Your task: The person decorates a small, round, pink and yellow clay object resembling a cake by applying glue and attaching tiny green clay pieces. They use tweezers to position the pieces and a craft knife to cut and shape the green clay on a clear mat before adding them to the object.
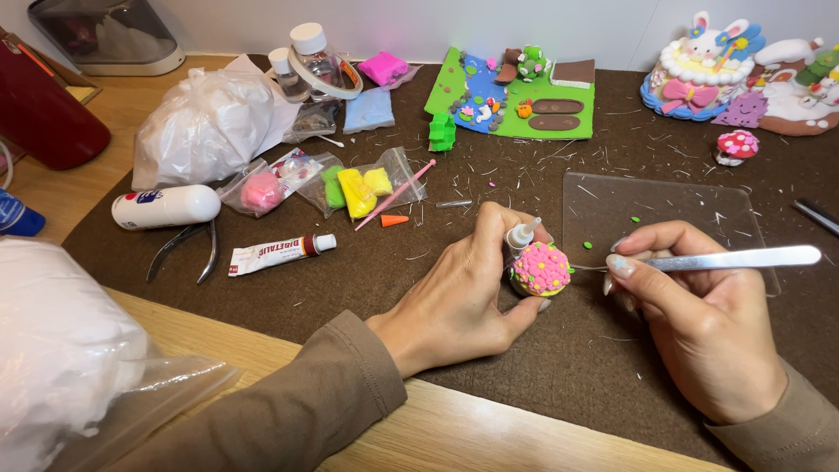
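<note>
My left hand (468, 288) grips a small round clay piece (541, 268), pink with tiny yellow and green dots, and holds a small white-tipped glue bottle (522, 234) against it. My right hand (699, 315) holds a slim silver metal tool (743, 258), its tip pointed left toward the clay piece. Both hands rest on the dark brown felt mat (542, 350), just in front of a clear plastic sheet (664, 210).
Bags of pink, green and yellow clay (350, 188), a glue tube (280, 253), pliers (188, 249), a white bottle (166, 207) and a white bag (205, 127) lie left. A green clay garden scene (516, 92) and a clay cake with a bunny (703, 65) stand at the back.
</note>
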